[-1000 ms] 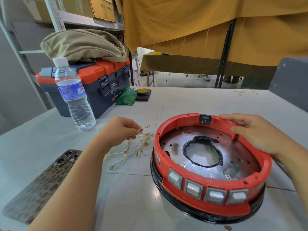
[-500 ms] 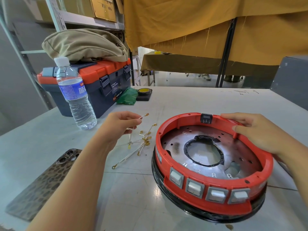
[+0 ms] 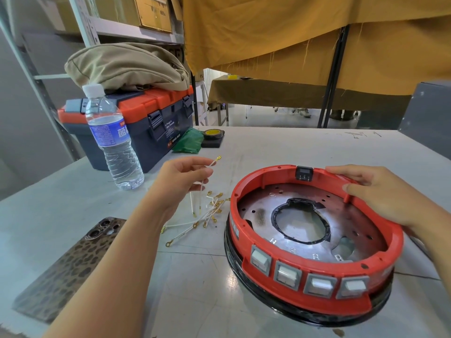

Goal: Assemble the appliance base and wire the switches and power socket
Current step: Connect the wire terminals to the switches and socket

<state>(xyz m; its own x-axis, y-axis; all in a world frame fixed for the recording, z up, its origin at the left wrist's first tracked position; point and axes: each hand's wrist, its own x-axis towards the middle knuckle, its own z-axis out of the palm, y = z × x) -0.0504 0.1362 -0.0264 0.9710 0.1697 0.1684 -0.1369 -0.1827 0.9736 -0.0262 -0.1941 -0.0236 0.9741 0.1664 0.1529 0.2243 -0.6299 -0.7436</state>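
Observation:
The red round appliance base (image 3: 317,267) lies tilted on the table, with a metal plate (image 3: 302,215) inside. Several grey rocker switches (image 3: 314,282) line its near wall, and a black power socket (image 3: 304,172) sits in the far wall. My right hand (image 3: 380,193) grips the far right rim, thumb inside. My left hand (image 3: 180,178) pinches a few white wires (image 3: 207,172) with brass terminals, lifted above a loose pile of wires (image 3: 207,215) left of the base.
A water bottle (image 3: 112,140) and an orange-and-blue toolbox (image 3: 146,123) with a beige bag (image 3: 124,67) on it stand at the back left. Near them lie green plastic (image 3: 189,142) and a tape roll (image 3: 213,135). A leopard-print phone (image 3: 70,269) lies near left.
My left hand has risen from the wire pile, lifting a few wires clear of it. My right hand stays on the rim.

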